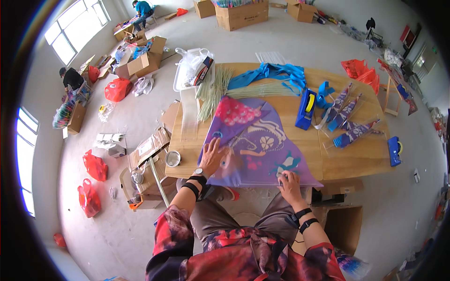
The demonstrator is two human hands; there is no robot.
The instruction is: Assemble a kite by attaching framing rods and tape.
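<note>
A purple printed kite sail (pixel 272 161), with a pink patch and pale flower shapes, lies spread on the wooden table, its lower edge along the table's near side. My left hand (pixel 212 157) rests on its left part, fingers stretched out. At the lower right edge of the sail, my right hand (pixel 289 185) has its fingers curled closed; a small dark thing shows at the fingertips, too little to name. Behind the sail lie pale thin sticks (pixel 208 96) and bright blue ribbons (pixel 267 72). A blue tape dispenser (pixel 305 110) with yellow tape stands right of it.
Wrapped folded kites (pixel 356 133) lie at the table's right, beside a second tape dispenser (pixel 395 151). A round tin (pixel 173 158) sits at the left edge; a clear plastic bin (pixel 183 77) is at the back left. Red bags (pixel 89 199) and cardboard boxes (pixel 241 18) surround the table.
</note>
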